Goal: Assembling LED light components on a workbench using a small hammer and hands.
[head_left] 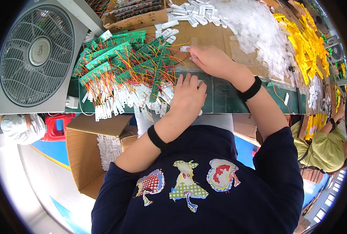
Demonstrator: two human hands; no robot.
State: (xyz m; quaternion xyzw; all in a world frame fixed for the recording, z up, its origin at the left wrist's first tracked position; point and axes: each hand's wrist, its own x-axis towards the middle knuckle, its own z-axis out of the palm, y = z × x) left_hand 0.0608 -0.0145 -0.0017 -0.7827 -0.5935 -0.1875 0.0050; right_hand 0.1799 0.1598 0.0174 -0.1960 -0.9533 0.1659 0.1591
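Observation:
My right hand (214,61) is closed in a pinch on a small clear plastic piece (185,49) above the cardboard-covered bench. Nearer to me, my left hand (188,95) lies at the bench's front edge with its fingers bent. A bit of something white shows by its fingertips, but the palm side is hidden. Left of both hands spreads a pile of green circuit boards (115,58) with red and yellow wires. Small white plates (118,99) hang from those wires along the front edge.
A grey fan (38,52) stands at the left. White plastic housings (197,15), clear plastic covers (259,37) and yellow parts (304,43) lie farther back and right. An open cardboard box (83,156) is below the bench. Another person in a green top (323,150) sits at the right.

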